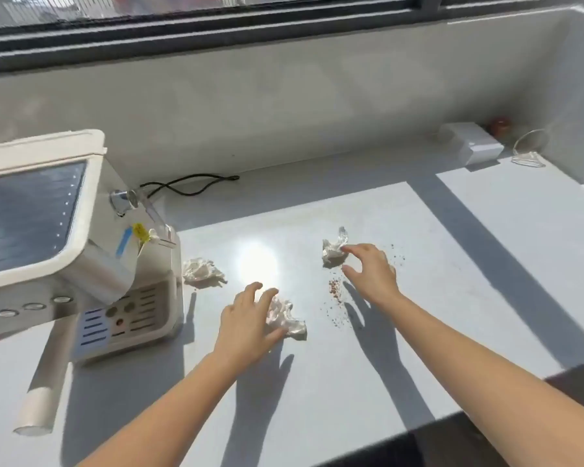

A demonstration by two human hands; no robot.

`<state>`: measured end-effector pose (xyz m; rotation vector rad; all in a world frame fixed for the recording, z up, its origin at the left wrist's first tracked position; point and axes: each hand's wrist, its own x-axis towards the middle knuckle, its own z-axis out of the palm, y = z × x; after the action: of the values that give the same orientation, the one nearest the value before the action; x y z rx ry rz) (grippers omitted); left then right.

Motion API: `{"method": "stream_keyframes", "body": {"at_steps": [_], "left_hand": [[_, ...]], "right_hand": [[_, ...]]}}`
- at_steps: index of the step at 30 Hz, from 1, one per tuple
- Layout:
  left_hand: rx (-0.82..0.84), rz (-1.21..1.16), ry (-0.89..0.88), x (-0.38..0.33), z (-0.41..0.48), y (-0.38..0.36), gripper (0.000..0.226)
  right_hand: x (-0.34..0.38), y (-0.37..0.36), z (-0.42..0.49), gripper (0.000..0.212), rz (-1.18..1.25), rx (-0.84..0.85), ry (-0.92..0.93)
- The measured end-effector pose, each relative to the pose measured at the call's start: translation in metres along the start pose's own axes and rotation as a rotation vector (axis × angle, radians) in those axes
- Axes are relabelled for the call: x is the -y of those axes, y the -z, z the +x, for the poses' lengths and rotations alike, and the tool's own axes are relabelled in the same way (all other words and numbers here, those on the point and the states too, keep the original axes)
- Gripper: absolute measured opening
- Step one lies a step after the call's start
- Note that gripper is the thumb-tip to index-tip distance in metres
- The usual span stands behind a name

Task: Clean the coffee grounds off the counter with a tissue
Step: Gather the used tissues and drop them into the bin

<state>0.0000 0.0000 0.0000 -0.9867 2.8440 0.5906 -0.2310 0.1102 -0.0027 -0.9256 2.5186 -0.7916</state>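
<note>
Tissue pickup in hand; wiping not yet begun.

The left hand [250,320] lies spread and relaxed against the near tissue [289,320], not closed on it. The right hand [373,273] is also spread, one fingertip touching the far tissue [332,251]. Coffee grounds [335,291] lie on the counter [452,298] between the two hands, with specks beyond the right. A third tissue [201,269] sits beside the coffee machine [81,247]. Judged next: close on one tissue and sweep the grounds together.

Head-worn wide-angle view, looking forward and down, close over the counter [368,382], window beyond
</note>
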Motion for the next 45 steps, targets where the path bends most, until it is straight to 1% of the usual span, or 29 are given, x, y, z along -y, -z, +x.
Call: {"method": "stream_keyframes", "body": {"at_steps": [1,2,4,8,11,15,16,18,20,22,24,26,29,32,36,40,43,45], "left_hand": [[0.028,0.008,-0.006,0.001,0.006,-0.005,0.072],[0.021,0.009,-0.013,0.001,0.011,-0.01,0.075],[0.043,-0.004,-0.043,0.004,0.019,-0.021,0.074],[0.018,-0.037,-0.091,0.011,0.028,-0.033,0.052],[0.003,-0.049,-0.133,0.012,0.032,-0.035,0.041],[-0.027,-0.079,-0.15,0.017,0.037,-0.036,0.028],[-0.031,-0.093,-0.145,0.019,0.037,-0.035,0.027],[-0.047,-0.152,-0.135,0.023,0.037,-0.031,0.029],[-0.095,-0.273,-0.076,0.025,0.036,-0.023,0.026],[-0.173,-0.432,0.026,0.031,0.033,-0.012,0.022],[-0.247,-0.547,0.131,0.042,0.03,-0.001,0.021],[-0.311,-0.562,0.227,0.057,0.033,0.008,0.028],[-0.359,-0.557,0.332,0.079,0.044,0.018,0.045],[-0.369,-0.604,0.379,0.092,0.055,0.025,0.055],[-0.316,-0.655,0.418,0.101,0.065,0.028,0.06],[-0.347,-0.669,0.412,0.1,0.062,0.026,0.052],[-0.398,-0.688,0.439,0.094,0.052,0.023,0.039],[-0.435,-0.674,0.397,0.087,0.046,0.02,0.03]], "right_hand": [[0.002,-0.006,0.006,0.044,-0.033,0.009,-0.004],[0.005,-0.01,0.012,0.047,-0.057,0.008,-0.01],[0.008,-0.022,0.024,0.052,-0.071,0.011,-0.018],[0.008,-0.039,0.048,0.052,-0.113,0.0,-0.004],[0.008,-0.05,0.057,0.039,-0.15,0.0,-0.013],[0.009,-0.059,0.063,0.01,-0.206,-0.029,0.015],[0.01,-0.06,0.064,0.009,-0.204,-0.032,0.029],[0.015,-0.063,0.065,0.013,-0.142,-0.039,0.061],[0.022,-0.064,0.066,0.02,-0.045,-0.05,0.083],[0.032,-0.067,0.067,0.027,0.022,-0.044,0.116],[0.045,-0.071,0.067,0.029,0.082,0.011,0.15],[0.061,-0.077,0.065,0.026,0.116,0.075,0.167],[0.085,-0.09,0.06,0.024,0.162,0.166,0.183],[0.106,-0.105,0.054,0.022,0.218,0.25,0.245],[0.12,-0.121,0.049,0.013,0.234,0.317,0.273],[0.121,-0.129,0.044,0.007,0.271,0.334,0.22],[0.119,-0.133,0.038,0.008,0.296,0.374,0.192],[0.118,-0.137,0.032,0.009,0.297,0.409,0.199]]}}
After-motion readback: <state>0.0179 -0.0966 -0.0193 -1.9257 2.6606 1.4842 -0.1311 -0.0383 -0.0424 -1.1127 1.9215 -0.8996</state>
